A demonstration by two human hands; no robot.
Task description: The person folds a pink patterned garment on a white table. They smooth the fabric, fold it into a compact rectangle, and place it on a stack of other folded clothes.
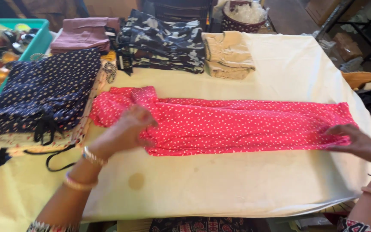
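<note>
A pink garment with small white dots (237, 122) lies folded lengthwise across the cream-covered table (220, 184). My left hand (127, 129) grips its left end, where the cloth bunches near the waist. At the garment's right end, my right hand (357, 141) pinches the edge of the fabric. Both wrists wear bangles.
Folded clothes line the far side: a navy dotted stack (44, 90) at left, a mauve pile (84, 34), a camouflage pile (164, 41) and a beige pile (228, 53). A teal tray of round tins (1, 47) sits far left. A stain (136, 180) marks the cloth.
</note>
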